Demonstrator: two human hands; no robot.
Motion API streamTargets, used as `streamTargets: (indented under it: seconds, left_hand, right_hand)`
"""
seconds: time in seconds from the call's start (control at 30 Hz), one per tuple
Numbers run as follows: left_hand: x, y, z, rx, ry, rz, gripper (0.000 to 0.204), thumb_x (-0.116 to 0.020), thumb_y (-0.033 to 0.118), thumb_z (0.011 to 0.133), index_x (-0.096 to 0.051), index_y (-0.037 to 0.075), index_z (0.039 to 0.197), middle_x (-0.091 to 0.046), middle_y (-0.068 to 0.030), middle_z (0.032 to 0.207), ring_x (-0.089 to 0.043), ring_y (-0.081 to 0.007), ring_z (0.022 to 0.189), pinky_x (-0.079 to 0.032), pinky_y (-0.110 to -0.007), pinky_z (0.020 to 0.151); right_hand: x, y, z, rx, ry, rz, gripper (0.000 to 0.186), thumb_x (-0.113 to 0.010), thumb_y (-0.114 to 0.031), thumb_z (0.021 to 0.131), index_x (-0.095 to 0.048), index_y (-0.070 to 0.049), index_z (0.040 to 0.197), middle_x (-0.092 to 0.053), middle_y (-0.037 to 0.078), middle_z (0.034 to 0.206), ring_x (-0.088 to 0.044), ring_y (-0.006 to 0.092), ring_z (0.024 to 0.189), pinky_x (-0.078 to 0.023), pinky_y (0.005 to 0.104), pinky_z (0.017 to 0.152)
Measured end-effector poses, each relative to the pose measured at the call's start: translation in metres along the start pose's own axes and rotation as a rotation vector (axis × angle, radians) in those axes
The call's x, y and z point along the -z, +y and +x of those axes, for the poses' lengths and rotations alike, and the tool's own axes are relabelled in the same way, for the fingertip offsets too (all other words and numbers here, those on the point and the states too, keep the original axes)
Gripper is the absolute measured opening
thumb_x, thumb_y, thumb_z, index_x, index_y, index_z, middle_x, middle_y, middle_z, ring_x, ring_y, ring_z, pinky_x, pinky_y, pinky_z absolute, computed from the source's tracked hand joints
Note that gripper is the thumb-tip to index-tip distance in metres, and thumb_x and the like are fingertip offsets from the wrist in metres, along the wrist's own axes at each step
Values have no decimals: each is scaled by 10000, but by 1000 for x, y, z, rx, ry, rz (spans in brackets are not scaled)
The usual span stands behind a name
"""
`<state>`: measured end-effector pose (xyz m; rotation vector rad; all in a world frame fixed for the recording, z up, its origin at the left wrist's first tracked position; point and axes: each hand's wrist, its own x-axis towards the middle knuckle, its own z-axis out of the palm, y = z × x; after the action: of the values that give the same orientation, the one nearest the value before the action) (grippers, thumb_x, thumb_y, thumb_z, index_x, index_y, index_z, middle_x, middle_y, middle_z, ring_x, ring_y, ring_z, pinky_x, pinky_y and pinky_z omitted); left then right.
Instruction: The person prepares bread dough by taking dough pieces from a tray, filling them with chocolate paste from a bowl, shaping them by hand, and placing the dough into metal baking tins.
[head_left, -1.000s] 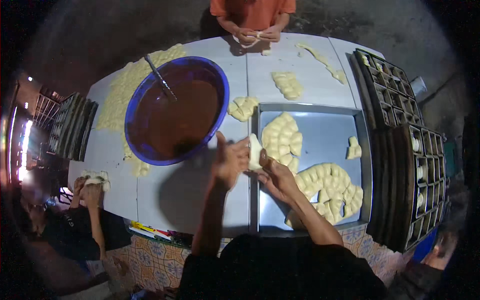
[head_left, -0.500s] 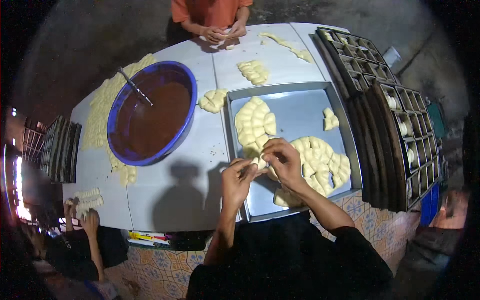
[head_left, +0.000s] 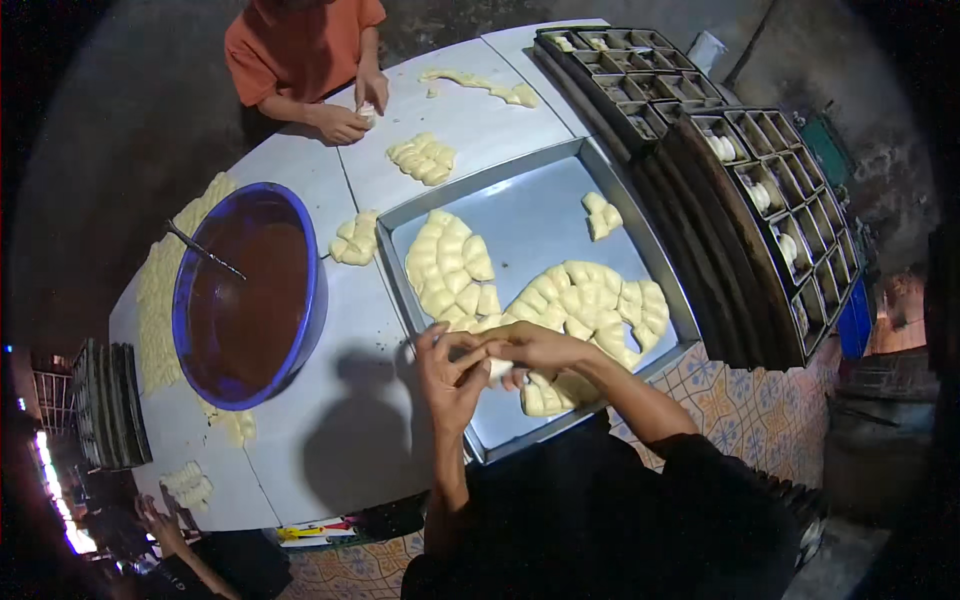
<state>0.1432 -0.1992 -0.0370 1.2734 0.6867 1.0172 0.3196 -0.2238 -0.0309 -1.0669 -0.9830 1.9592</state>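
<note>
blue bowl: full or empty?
Mostly full. The blue bowl holds brown filling close to its rim, and a utensil stands in it with its handle leaning over the far-left edge.

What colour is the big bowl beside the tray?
The bowl is blue, with brown filling inside; the head view shows it.

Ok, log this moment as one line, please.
left hand: on dough piece | right hand: on same piece | spot: over tray front edge | left of tray: bowl of brown filling
</note>
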Motion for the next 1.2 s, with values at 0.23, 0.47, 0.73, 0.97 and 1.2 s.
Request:
streamTargets:
  seconds: [0.23, 0.47, 0.73, 0.97, 1.2]
  left_hand:
    - [8, 2, 22, 1, 371, -155, 162, -513, 20, 816, -579, -43, 950, -524, -125, 1035, -543, -220, 995, -485, -360, 911]
    - [39, -12, -3, 139, 550, -102, 148, -550, -31, 805, -549, -37, 953, -573, -132, 960, -596, -194, 868, -517, -327, 829]
    - [14, -22, -4, 6, 239, 7, 186, -520, 16, 917, -588, -39, 1081, -645, -122, 958, -619, -190, 900, -486, -318, 819]
    - [-18, -5, -6, -13, 283, 174, 380, -663, 126, 859, -575, -40, 1189, -597, -138, 1168, -573, -181, 1004, -449, -281, 852]
    - [-3, 1, -24, 51, 332, 139, 115, -640, -10, 796, -670, -40, 903, -651, -103, 926, -606, -171, 896, -454, -307, 852]
  right_hand:
    - [82, 2, 46, 352, 855, 4, 320, -565, -106, 913, -571, 52, 1191, -599, 143, 1207, -587, 199, 1028, -457, 286, 863]
    - [174, 3, -7, 173, 1344, -1082, 322, -645, -107, 793, -600, 24, 1084, -555, 289, 1016, -589, 395, 887, -497, 410, 751]
    - [126, -3, -7, 471, 954, -615, 317, -779, -149, 701, -630, -25, 953, -523, 133, 1202, -569, 161, 950, -472, 281, 751]
    - [-43, -11, 3, 468, 555, -128, 293, -674, -63, 808, -582, -32, 1084, -552, 64, 1028, -505, 130, 938, -435, 243, 708]
    - [-48, -34, 19, 796, 464, -611, 435, -456, -404, 949, -623, -35, 1107, -455, 145, 1206, -445, 253, 1132, -381, 384, 934]
